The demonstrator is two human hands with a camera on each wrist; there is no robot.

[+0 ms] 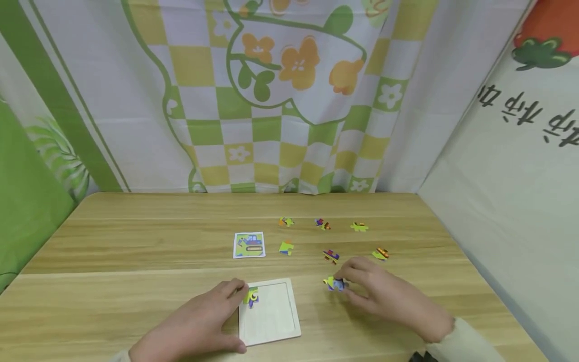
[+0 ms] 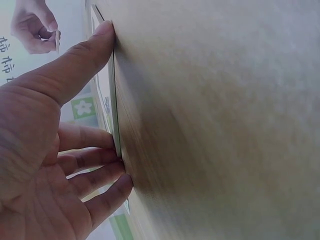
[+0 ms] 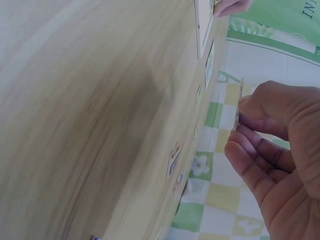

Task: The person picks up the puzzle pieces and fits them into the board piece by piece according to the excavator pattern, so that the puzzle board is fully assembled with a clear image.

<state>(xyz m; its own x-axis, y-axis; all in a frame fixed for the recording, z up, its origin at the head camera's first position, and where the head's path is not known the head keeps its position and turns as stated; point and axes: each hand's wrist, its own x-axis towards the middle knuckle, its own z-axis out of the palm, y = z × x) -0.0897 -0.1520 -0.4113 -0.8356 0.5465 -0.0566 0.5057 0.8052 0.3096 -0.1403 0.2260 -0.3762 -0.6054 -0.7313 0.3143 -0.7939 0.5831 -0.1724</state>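
Okay, left hand [image 1: 203, 318] spread along nine-o'clock edge of pale square wooden tray [image 1: 272, 322], likely bracing it; right hand [image 1: 381, 290], at two o'clock, pinches yellow-and-blue jigsaw piece [image 1: 333, 283] edgewise, presumably keeping picture visible.

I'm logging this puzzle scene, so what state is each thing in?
Left hand: touching the tray along its left side
Right hand: pinching a puzzle piece
Puzzle piece: raised off the table
Tray: flat, mostly bare, printed section in its far-left corner
Loose pieces: lying apart on the table
Picture card: flat, picture side up
Checkered curtain: hanging beyond the table
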